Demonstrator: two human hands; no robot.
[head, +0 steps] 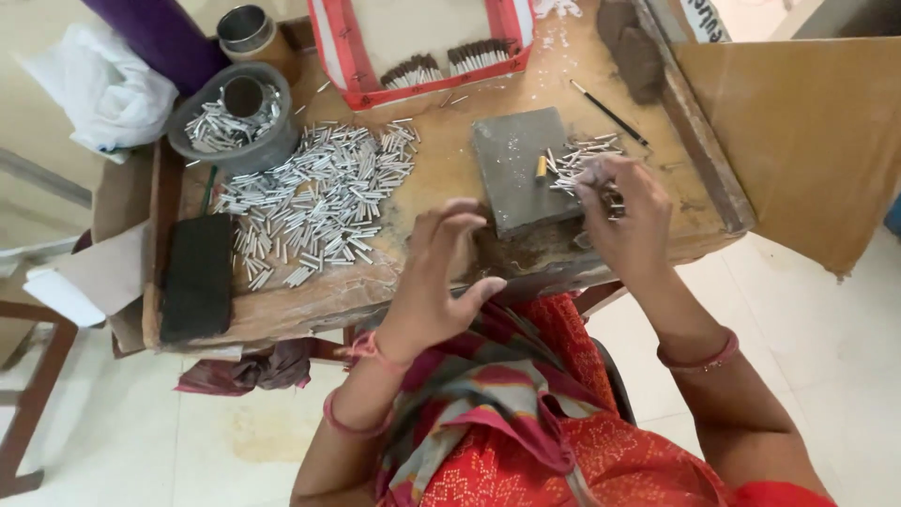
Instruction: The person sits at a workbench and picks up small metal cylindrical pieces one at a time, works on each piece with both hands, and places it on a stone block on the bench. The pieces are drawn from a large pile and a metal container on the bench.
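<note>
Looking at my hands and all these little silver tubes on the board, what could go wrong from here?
The right hand works a small tube cluster at the grey slab edge; a nudge could scatter them. The big tube pile reaches toward the board's front edge, so the hovering left hand might sweep some off.

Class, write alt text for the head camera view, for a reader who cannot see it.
Seen from above, a person's right hand gathers small silver tubes on a grey slab, while the left hand hovers open at the front edge of a wooden tray. A large pile of tubes lies to the left, beside a grey bowl.
</note>
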